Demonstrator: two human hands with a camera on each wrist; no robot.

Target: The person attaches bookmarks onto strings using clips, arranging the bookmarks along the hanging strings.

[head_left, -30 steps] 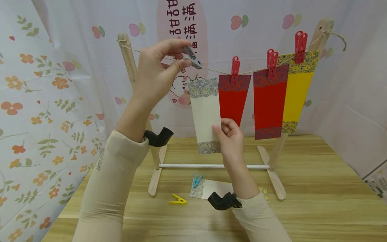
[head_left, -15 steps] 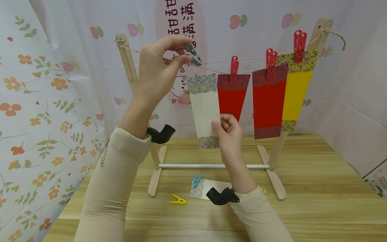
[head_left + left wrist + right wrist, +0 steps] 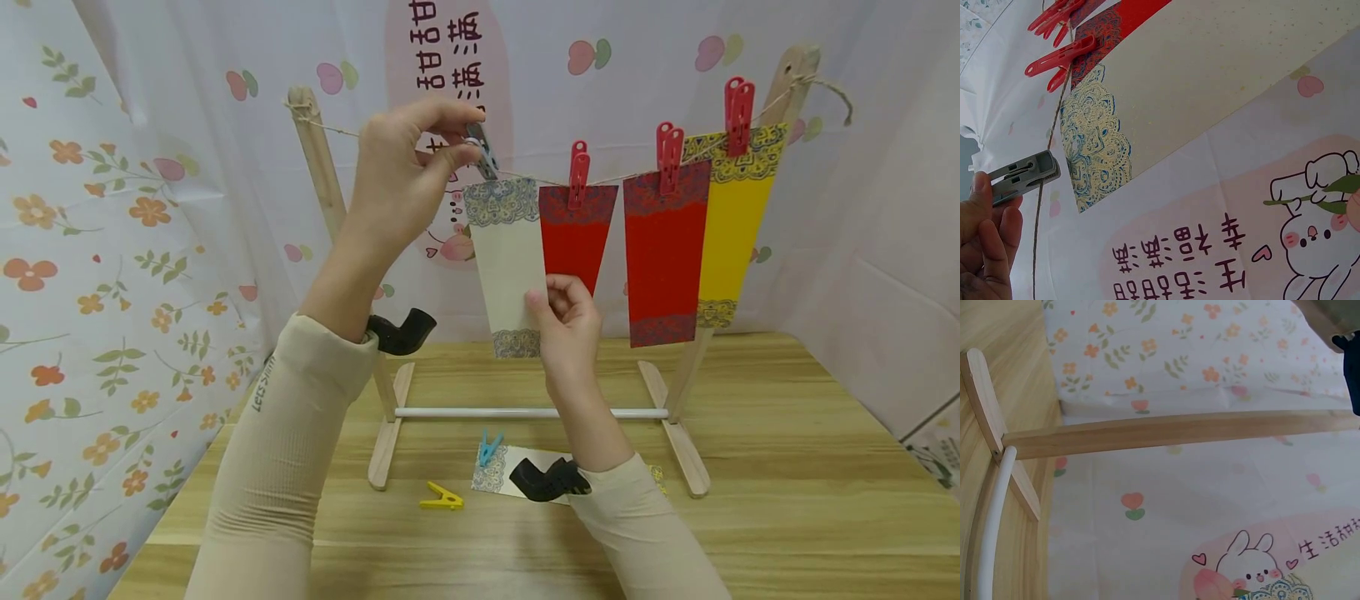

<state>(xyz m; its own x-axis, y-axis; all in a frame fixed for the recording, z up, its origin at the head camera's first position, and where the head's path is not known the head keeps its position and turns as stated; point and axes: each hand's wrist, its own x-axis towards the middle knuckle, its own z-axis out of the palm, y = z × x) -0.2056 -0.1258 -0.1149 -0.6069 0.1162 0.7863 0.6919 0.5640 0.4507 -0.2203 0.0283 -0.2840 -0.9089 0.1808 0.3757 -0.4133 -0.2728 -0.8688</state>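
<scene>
My left hand (image 3: 408, 171) pinches a grey clothespin (image 3: 483, 154) between thumb and fingers, with its tip at the string (image 3: 1037, 244) and beside the card's top left corner. Below it, a cream card (image 3: 506, 258) with blue-and-gold lace bands at both ends stands near upright. My right hand (image 3: 573, 333) holds this card by its lower right edge, thumb in front. The card's top edge reaches the string in the head view. Just to the right hangs a red card (image 3: 576, 237) under a red clothespin (image 3: 578, 175). The right wrist view shows only a patterned corner of the cream card.
Farther right, another red card (image 3: 666, 258) and a yellow card (image 3: 738, 225) hang from red clothespins. The wooden post (image 3: 318, 158) and white rod (image 3: 480, 412) frame the rack. On the table lie a yellow clothespin (image 3: 442, 497) and a blue clothespin (image 3: 490, 448) over a cream card (image 3: 517, 475).
My right hand has raised the cream card up to the string. The grey clothespin in my left hand has tipped steeper, its tip now pointing down at the card's top corner.
</scene>
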